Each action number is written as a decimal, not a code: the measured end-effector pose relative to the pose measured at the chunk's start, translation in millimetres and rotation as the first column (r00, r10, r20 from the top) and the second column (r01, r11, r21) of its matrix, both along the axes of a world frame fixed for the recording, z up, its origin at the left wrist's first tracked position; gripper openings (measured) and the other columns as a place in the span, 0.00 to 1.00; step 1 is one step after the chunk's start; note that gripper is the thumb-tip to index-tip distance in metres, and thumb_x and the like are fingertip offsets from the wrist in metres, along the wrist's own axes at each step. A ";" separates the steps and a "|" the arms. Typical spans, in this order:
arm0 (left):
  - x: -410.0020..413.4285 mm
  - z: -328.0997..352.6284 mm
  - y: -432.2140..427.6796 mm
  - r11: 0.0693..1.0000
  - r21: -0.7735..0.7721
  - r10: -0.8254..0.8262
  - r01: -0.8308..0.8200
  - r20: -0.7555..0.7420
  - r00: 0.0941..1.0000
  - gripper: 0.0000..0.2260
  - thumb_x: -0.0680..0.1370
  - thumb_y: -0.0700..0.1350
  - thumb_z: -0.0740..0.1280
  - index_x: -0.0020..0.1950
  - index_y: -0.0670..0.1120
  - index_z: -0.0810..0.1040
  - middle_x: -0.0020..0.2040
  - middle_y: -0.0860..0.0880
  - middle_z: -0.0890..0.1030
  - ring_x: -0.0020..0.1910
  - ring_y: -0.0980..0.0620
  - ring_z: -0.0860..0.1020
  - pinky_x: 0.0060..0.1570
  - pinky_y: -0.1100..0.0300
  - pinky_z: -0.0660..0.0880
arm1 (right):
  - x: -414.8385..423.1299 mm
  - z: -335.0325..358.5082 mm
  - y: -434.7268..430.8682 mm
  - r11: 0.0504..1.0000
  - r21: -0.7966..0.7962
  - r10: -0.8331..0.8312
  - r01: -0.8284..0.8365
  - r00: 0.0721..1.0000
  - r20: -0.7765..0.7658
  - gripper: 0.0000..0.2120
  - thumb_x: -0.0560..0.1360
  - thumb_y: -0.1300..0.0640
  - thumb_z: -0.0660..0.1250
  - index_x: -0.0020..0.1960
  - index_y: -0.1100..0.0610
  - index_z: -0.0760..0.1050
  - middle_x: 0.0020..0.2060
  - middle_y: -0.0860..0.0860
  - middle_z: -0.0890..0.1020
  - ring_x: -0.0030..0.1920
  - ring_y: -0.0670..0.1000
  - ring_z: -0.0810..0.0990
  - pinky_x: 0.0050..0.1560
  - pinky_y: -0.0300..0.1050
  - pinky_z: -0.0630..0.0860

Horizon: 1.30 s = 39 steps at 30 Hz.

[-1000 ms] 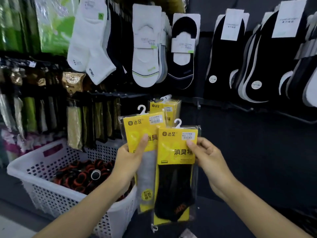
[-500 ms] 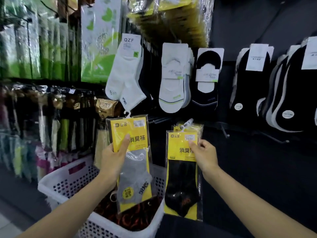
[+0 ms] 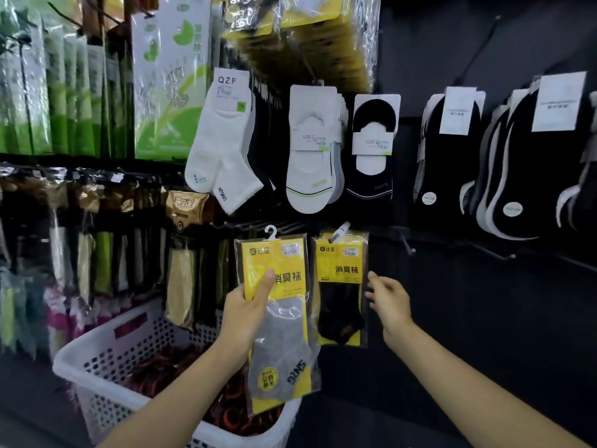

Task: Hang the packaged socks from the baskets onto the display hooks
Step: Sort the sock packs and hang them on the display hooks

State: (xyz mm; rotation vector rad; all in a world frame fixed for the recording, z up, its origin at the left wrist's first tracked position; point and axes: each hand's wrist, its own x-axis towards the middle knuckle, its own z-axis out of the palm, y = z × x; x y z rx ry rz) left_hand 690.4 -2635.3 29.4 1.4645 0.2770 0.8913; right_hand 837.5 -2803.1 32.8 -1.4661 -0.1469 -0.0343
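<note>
Left hand (image 3: pixel 245 318) grips the grey sock pack (image 3: pixel 284 344), thumb on its yellow card, above the white basket (image 3: pixel 97 367). I see the black sock pack (image 3: pixel 342 286) hanging on the display by its white hanger (image 3: pixel 341 228); right hand (image 3: pixel 389 307) just beside it, fingers relaxed, holding nothing.

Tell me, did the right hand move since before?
Yes. The right hand let go of the black sock pack hanging on the hook and drew back, down and right of it.
</note>
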 end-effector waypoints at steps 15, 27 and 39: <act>41.9 -10.2 -52.0 0.982 0.090 -0.166 0.164 0.009 0.986 0.12 0.77 0.49 0.66 0.59 0.50 0.74 0.49 0.55 0.81 0.41 0.70 0.79 0.37 0.75 0.73 | -30.2 10.0 -14.2 0.966 0.016 0.249 -0.259 0.940 0.232 0.03 0.76 0.58 0.67 0.48 0.56 0.80 0.42 0.50 0.86 0.41 0.44 0.85 0.36 0.33 0.78; 104.7 -29.8 -26.1 0.981 0.188 -0.020 0.042 -0.119 0.993 0.25 0.80 0.53 0.60 0.75 0.50 0.61 0.70 0.53 0.65 0.59 0.59 0.69 0.56 0.65 0.70 | 32.0 -1.7 41.7 0.997 -0.069 0.047 -0.041 0.996 0.082 0.15 0.73 0.50 0.71 0.45 0.63 0.79 0.45 0.59 0.84 0.47 0.55 0.82 0.51 0.53 0.79; 154.5 -43.9 -23.5 0.976 0.206 -0.034 0.076 -0.202 0.979 0.28 0.79 0.57 0.59 0.77 0.50 0.56 0.75 0.49 0.59 0.73 0.49 0.62 0.70 0.52 0.63 | 73.3 -35.2 23.3 0.997 -0.020 0.069 -0.070 0.996 -0.063 0.15 0.72 0.51 0.72 0.53 0.60 0.77 0.51 0.56 0.82 0.51 0.52 0.81 0.55 0.46 0.77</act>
